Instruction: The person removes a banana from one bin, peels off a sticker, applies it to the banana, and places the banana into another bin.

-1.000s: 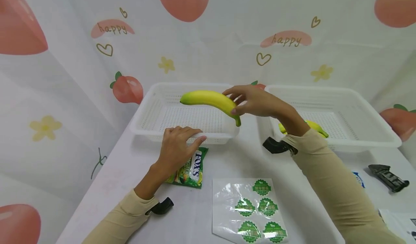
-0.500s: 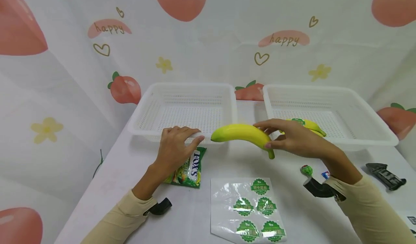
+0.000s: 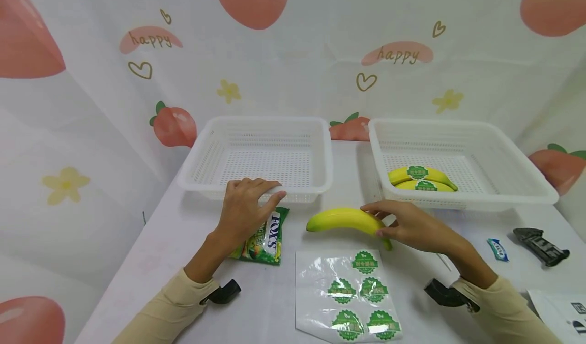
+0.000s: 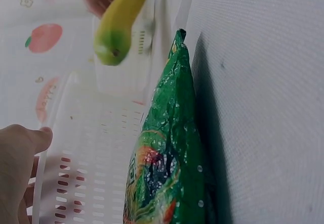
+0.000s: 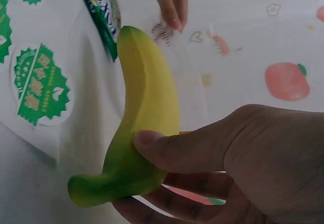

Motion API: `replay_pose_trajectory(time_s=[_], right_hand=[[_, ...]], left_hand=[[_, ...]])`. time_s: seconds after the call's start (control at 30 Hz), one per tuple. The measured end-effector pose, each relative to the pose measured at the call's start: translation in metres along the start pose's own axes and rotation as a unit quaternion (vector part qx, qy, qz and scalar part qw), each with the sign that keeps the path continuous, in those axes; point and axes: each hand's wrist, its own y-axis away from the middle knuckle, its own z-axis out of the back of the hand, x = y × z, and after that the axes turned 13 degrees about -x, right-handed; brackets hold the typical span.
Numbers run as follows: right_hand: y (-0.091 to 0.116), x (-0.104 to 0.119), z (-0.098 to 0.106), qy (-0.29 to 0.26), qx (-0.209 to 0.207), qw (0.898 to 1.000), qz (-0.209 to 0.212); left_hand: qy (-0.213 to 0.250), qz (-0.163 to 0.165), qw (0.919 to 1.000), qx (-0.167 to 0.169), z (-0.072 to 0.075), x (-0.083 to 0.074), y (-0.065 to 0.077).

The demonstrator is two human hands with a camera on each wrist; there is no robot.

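Note:
My right hand [image 3: 414, 227] pinches a yellow banana [image 3: 341, 219] near its stem, thumb on one side and fingers on the other. The banana lies crosswise, its green tip pointing left, low over the table behind a sticker sheet [image 3: 313, 308]. In the right wrist view the thumb presses on the banana [image 5: 149, 92] and its stem sticks out past the hand. My left hand [image 3: 247, 204] grips the front rim of the left white basket [image 3: 326, 155], which holds nothing. Below that hand sits a green FOX'S candy bag [image 3: 267, 242], partly hidden by the wrist.
The right white basket [image 3: 517, 199] holds bananas [image 3: 439, 176] with green stickers. To the right lie a small blue wrapped candy [image 3: 497, 250], a black wrapped packet [image 3: 541, 246] and a white printed sheet [image 3: 556, 308]. A patterned cloth hangs behind the baskets.
My right hand has brought the banana down and to the right, from above the left basket to just behind the sticker sheet. The left hand has stayed on the basket rim.

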Motion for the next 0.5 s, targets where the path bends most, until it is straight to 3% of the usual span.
replay_pose_trajectory(time_s=[0.3,0.4,0.5], right_hand=[[-0.007,-0.014,-0.012,-0.002,-0.003,1.000,-0.007],[-0.007,-0.017,-0.012,0.000,-0.005,1.000,-0.011],[-0.008,-0.018,-0.013,0.002,-0.005,1.000,-0.013]], left_hand=[[0.021,0.000,0.9998,-0.006,0.000,-0.003,0.001],[0.035,-0.020,0.9988,-0.028,0.000,-0.009,0.002],[0.067,-0.061,0.9948,-0.047,0.003,-0.020,0.004]])
